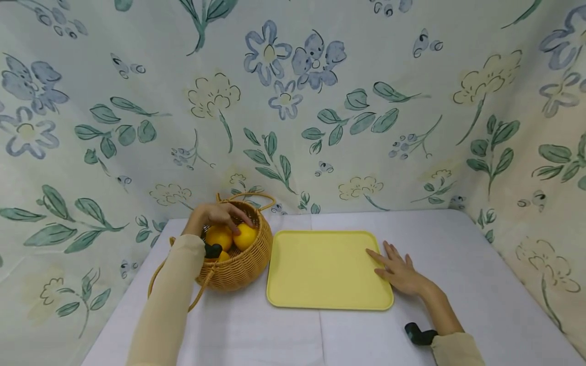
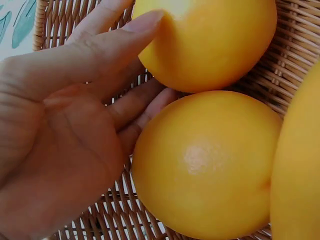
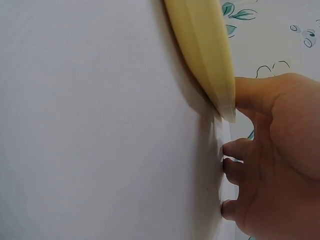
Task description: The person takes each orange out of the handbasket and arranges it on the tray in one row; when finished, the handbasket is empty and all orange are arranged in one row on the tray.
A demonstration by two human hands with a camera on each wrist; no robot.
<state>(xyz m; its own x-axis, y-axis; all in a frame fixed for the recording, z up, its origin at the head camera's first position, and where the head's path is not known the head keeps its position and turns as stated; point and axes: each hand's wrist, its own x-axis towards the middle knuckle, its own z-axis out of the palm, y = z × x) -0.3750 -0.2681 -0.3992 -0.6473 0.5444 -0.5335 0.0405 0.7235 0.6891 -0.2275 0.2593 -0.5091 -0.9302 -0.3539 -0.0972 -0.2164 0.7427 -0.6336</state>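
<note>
My left hand [image 1: 218,214] reaches down into a wicker basket [image 1: 240,272] that holds several oranges. Its thumb and fingers grip the orange on the right [image 1: 245,237], with the thumb [image 2: 142,24] across its side in the left wrist view. Another orange [image 2: 210,165] sits right beside the fingers, and a third one [image 2: 302,165] is cut off at that view's edge. At the right edge of a yellow tray [image 1: 325,269], my right hand [image 1: 404,275] lies with fingers spread, the thumb side touching the tray rim [image 3: 210,60] and other fingertips on the white tablecloth.
The basket stands left of the tray, close to its left edge, with looped handles [image 1: 201,292] sticking out at front and back. A floral curtain [image 1: 293,127] hangs behind and on both sides of the white-covered table [image 1: 256,330].
</note>
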